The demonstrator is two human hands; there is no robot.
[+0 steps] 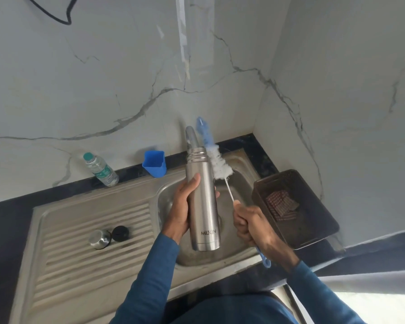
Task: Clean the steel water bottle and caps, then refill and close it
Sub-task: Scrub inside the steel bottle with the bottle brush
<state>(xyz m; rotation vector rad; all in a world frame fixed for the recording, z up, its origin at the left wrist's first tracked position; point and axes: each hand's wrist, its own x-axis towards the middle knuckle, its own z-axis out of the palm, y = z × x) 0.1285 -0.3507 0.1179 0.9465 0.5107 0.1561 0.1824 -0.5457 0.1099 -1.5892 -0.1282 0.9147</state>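
Cylindrical silver steel bottle (202, 202) stands gripped in my left hand (181, 206) over the sink (165, 195); my right hand (253, 224) clutches a white-bristled brush (220, 164) beside it.

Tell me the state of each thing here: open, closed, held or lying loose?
Steel bottle: uncapped, held by left hand over the sink.
Bottle brush: outside the bottle, gripped by right hand.
Steel cap: off, on the drainboard.
Black cap: off, beside the steel cap.
Plastic bottle: capped, on the counter.
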